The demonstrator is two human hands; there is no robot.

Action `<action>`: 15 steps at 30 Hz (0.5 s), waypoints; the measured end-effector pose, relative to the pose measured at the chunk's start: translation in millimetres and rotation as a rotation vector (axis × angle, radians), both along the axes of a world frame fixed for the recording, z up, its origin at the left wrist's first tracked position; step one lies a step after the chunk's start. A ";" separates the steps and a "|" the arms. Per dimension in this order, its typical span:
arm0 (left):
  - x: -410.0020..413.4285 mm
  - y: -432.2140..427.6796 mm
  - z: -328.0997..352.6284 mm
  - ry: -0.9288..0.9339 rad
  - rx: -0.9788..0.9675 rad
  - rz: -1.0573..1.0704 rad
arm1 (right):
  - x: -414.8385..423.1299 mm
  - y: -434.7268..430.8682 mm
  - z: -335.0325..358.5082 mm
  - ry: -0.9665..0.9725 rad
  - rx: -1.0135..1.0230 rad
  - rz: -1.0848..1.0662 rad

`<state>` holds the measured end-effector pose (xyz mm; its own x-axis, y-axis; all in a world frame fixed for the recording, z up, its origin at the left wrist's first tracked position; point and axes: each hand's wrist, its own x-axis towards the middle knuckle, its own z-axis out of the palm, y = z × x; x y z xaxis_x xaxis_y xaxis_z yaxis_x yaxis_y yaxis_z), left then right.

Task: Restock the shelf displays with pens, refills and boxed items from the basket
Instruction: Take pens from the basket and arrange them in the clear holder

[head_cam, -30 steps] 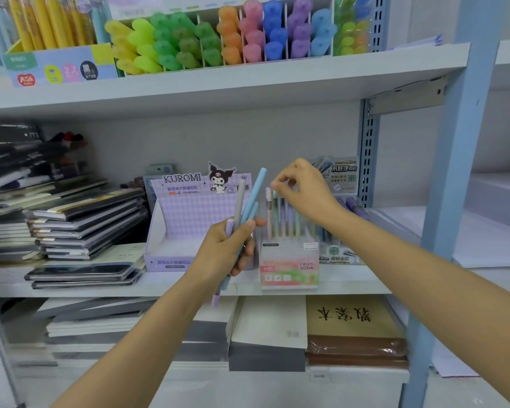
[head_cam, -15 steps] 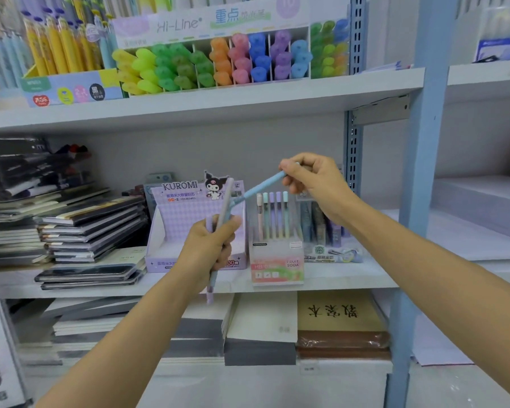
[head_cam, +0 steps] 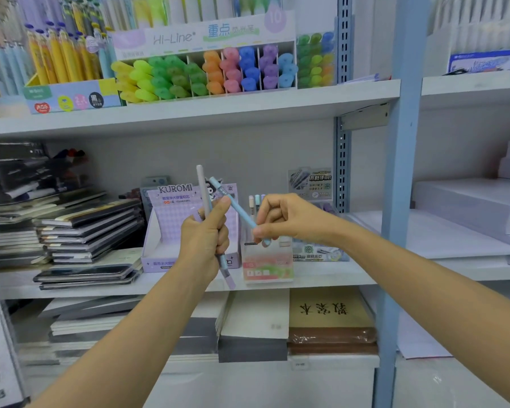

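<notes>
My left hand (head_cam: 207, 231) grips a small bunch of pastel pens (head_cam: 202, 187), a pale grey one sticking up and a lilac end poking out below. My right hand (head_cam: 286, 217) pinches a light blue pen (head_cam: 233, 206) that slants up to the left, its top near my left thumb. Both hands hover in front of the middle shelf. Behind my right hand stands the pink and green FRUIT SODA pen display box (head_cam: 267, 267) with pastel pens upright in it. The purple KUROMI display box (head_cam: 171, 225) stands to its left, partly hidden by my left hand.
Stacked notebooks (head_cam: 83, 231) fill the left of the middle shelf (head_cam: 336, 273). A refill display (head_cam: 312, 184) stands behind the pen box. Highlighters (head_cam: 203, 72) line the upper shelf. A blue upright post (head_cam: 401, 201) rises at the right. Paper stacks (head_cam: 465, 213) lie beyond it.
My right hand has drawn the blue pen out of the left hand's bunch and swung it down in front of the pen box. The view has shifted downward and closer.
</notes>
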<state>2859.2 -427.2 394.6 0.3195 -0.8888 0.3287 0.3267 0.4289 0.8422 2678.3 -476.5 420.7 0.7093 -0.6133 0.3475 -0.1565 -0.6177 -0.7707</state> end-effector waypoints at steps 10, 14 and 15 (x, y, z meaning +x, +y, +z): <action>-8.7 8.8 3.4 -0.439 0.002 -0.037 | 19.3 5.4 22.9 -0.261 -0.161 -0.215; -1.1 8.8 7.0 -0.398 0.064 -0.071 | 11.4 -2.2 27.2 -0.427 -0.179 -0.351; 1.6 7.5 7.2 -0.381 0.087 -0.077 | 8.1 -5.3 29.2 -0.492 -0.180 -0.398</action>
<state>2860.8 -419.7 401.8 0.1204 -0.9351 0.3334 0.0120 0.3372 0.9414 2686.5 -481.8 449.8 0.1721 -0.6983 0.6948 -0.0555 -0.7111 -0.7009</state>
